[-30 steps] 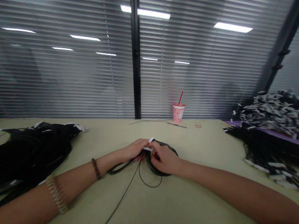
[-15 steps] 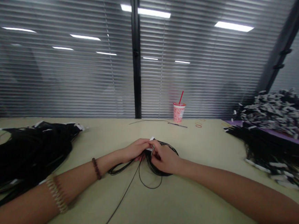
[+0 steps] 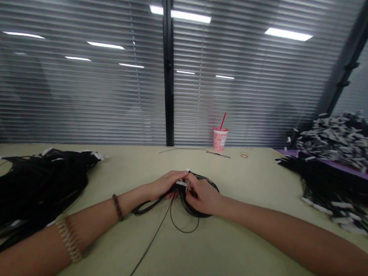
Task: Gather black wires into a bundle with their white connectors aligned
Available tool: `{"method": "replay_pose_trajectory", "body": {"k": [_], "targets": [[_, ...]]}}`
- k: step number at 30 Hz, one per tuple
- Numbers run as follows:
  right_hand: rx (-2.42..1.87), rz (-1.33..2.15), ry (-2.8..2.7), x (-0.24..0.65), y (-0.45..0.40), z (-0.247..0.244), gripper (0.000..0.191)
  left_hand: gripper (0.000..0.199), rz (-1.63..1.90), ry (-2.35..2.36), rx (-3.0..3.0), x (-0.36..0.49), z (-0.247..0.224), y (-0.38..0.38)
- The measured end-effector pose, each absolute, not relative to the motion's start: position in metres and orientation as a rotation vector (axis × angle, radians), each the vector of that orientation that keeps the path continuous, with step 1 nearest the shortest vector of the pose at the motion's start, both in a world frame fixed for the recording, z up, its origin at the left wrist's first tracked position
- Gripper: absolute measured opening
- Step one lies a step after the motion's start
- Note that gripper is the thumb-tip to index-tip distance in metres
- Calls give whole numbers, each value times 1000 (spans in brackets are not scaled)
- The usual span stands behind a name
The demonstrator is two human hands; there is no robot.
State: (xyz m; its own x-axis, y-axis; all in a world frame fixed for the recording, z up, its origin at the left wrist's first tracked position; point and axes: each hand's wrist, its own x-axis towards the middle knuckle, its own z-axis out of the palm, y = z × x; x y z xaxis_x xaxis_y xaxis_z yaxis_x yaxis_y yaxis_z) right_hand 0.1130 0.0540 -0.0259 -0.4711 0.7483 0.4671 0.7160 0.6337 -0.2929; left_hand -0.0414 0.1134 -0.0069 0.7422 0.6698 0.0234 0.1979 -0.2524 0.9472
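A bundle of thin black cables (image 3: 189, 203) lies looped on the table in front of me, with both hands closed around its middle. My left hand (image 3: 165, 185) grips it from the left, fingertips meeting those of the right. My right hand (image 3: 205, 196) pinches the bundle from the other side, fingers curled. Between the hands a small white piece (image 3: 181, 183) shows across the cables, partly hidden by fingers. One loose strand (image 3: 150, 242) runs down toward the table's near edge, and a thin loop hangs beside it.
At the left lies a heap of black cables (image 3: 50, 178) with white ends. More black cables (image 3: 323, 183) and a pile of white-ended ones (image 3: 346, 138) fill the right. Near the blinds stand a pink cup (image 3: 219, 139) with a straw, a pen (image 3: 218, 154) and rubber bands (image 3: 244, 155).
The white piece between my fingers has turned and now lies flatter across the cables. My hands stay in nearly the same spot on the bundle.
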Motion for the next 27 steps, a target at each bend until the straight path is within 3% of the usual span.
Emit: {"method": "replay_pose_trajectory", "body": {"k": [6, 27], "targets": [[-1128, 31, -2293, 113, 55, -28, 40, 53, 496, 713, 1871, -41, -5, 112], [-1132, 17, -2324, 112, 53, -24, 42, 35, 504, 724, 1919, -43, -10, 119]]}}
